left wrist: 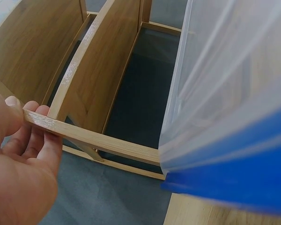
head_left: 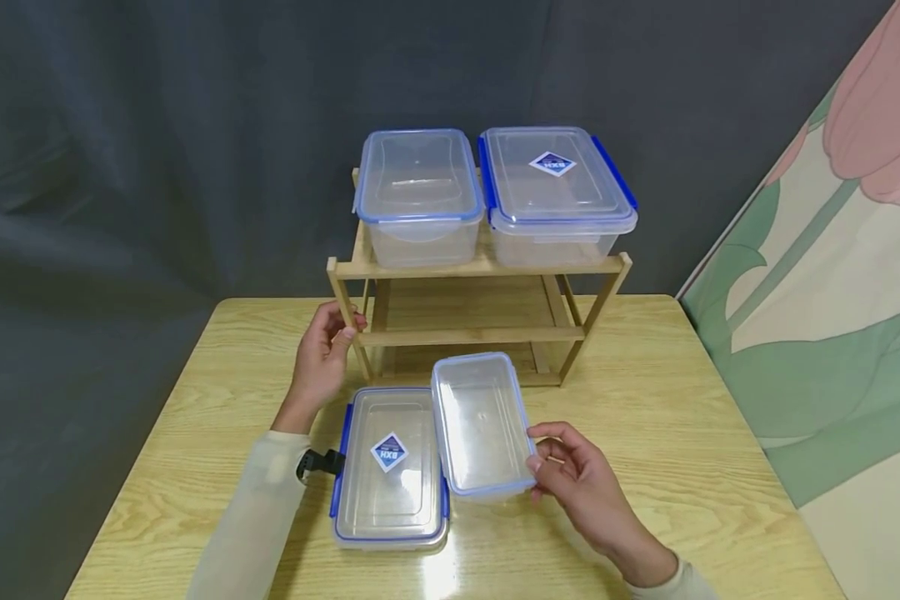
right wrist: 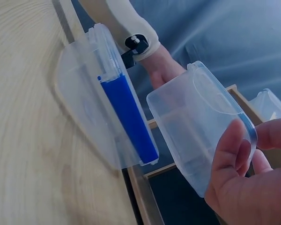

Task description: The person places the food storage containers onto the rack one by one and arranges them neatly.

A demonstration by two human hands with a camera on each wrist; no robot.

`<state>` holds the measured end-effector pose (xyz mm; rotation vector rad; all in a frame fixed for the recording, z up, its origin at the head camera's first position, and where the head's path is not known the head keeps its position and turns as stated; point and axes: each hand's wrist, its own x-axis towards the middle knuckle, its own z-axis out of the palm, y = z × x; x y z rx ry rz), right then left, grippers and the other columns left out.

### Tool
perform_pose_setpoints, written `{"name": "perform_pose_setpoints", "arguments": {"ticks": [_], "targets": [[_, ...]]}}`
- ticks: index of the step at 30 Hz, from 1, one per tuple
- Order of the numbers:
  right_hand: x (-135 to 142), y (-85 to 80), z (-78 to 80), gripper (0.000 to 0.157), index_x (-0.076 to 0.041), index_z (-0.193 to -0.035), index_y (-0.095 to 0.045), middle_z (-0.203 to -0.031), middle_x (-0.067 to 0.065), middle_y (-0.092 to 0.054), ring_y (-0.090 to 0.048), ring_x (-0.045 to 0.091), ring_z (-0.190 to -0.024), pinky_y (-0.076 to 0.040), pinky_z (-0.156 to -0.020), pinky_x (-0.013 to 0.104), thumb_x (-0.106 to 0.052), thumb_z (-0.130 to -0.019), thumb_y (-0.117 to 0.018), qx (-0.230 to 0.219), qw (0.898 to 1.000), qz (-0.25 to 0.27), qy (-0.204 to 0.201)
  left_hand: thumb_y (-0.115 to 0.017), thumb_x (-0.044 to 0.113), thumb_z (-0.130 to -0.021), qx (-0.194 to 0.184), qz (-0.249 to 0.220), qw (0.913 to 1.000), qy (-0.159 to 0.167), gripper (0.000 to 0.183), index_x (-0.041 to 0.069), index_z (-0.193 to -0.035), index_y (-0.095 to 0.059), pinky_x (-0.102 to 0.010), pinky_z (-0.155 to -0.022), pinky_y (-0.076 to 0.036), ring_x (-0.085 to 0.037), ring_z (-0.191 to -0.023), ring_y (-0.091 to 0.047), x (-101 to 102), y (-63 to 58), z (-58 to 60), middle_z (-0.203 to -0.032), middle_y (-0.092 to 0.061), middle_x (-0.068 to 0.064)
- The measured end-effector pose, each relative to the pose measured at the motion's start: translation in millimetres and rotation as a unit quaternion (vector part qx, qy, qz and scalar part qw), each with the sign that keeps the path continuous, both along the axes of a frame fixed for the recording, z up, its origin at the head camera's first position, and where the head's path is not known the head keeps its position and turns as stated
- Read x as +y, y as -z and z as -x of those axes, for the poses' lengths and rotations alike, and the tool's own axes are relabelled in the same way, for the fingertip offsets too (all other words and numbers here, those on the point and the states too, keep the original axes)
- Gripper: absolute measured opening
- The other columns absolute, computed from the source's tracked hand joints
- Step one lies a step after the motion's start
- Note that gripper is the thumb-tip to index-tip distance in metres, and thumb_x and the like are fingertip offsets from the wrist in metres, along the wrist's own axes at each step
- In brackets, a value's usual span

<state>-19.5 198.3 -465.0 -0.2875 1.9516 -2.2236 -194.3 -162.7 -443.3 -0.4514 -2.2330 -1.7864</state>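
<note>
My right hand (head_left: 581,483) pinches the right edge of a smaller clear food container (head_left: 483,425) with a light blue rim, its thumb and fingers at the side in the right wrist view. The container is tilted and overlaps the right edge of a larger lidded container (head_left: 390,508) on the table, which has dark blue clips and a diamond label. My left hand (head_left: 326,354) grips the front left leg of a wooden shelf rack (head_left: 472,337), thumb on one side and fingers round the other, as the left wrist view shows.
On the rack's top stand two lidded containers: a light-blue-rimmed one (head_left: 420,183) at left and one with dark blue clips (head_left: 558,196) at right. The rack stands at the back of the wooden table (head_left: 682,467), before a dark curtain (head_left: 270,125). A floral cloth (head_left: 855,292) hangs at right.
</note>
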Motion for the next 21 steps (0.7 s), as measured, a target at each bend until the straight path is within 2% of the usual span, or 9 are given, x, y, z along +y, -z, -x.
{"name": "perform_pose_setpoints", "arguments": {"ticks": [4,9,12,15,21], "targets": [[-2,-5.2,1.0,0.031,0.001,-0.133,-0.055,-0.098,0.0,-0.06,-0.065,0.005,-0.079,-0.063,-0.07,0.028,0.006,-0.102,-0.059,0.01,1.0,0.01,-0.007,-0.049,0.003,-0.11,0.0,0.003,1.0,0.001,0.025,0.001,-0.135,-0.054,-0.015,-0.1,-0.051,-0.021,-0.115,-0.066,0,-0.7,-0.2,-0.125,-0.066,-0.029],[-5,-12.4,2.8,0.031,-0.003,-0.133,-0.056,-0.099,-0.001,-0.059,-0.064,0.005,-0.08,-0.062,-0.07,0.026,0.005,-0.103,-0.058,0.026,0.999,0.026,-0.024,-0.049,0.004,-0.111,0.0,0.01,0.9999,0.0,0.025,0.002,-0.135,-0.055,-0.015,-0.099,-0.051,-0.013,-0.113,-0.065,0,-1.7,0.2,-0.124,-0.068,-0.024],[-7,-16.3,4.5,0.032,0.0,-0.135,-0.055,-0.1,0.001,-0.058,-0.063,0.005,-0.08,-0.063,-0.069,0.027,0.006,-0.104,-0.057,0.043,0.998,0.033,-0.036,-0.05,0.004,-0.11,0.0,0.013,0.9999,-0.001,0.025,0.004,-0.135,-0.055,-0.015,-0.098,-0.051,-0.011,-0.113,-0.065,0,-2.0,0.6,-0.123,-0.069,-0.022],[-10,-20.4,7.0,0.032,0.004,-0.136,-0.053,-0.101,0.002,-0.059,-0.064,0.006,-0.081,-0.063,-0.069,0.029,0.006,-0.104,-0.056,0.052,0.997,0.032,-0.042,-0.05,0.004,-0.11,-0.003,0.011,0.9999,-0.001,0.025,0.004,-0.135,-0.055,-0.015,-0.098,-0.051,-0.01,-0.113,-0.064,-1,-1.6,0.6,-0.124,-0.068,-0.026],[-20,-28.7,14.1,0.03,0.007,-0.133,-0.052,-0.1,0.004,-0.059,-0.064,0.008,-0.08,-0.063,-0.07,0.03,0.004,-0.104,-0.059,0.053,0.998,0.01,-0.034,-0.051,0.002,-0.11,-0.004,0.002,1.0,0.003,0.025,0.003,-0.135,-0.055,-0.014,-0.098,-0.051,-0.009,-0.112,-0.064,-1,-1.2,1.2,-0.125,-0.066,-0.029]]}}
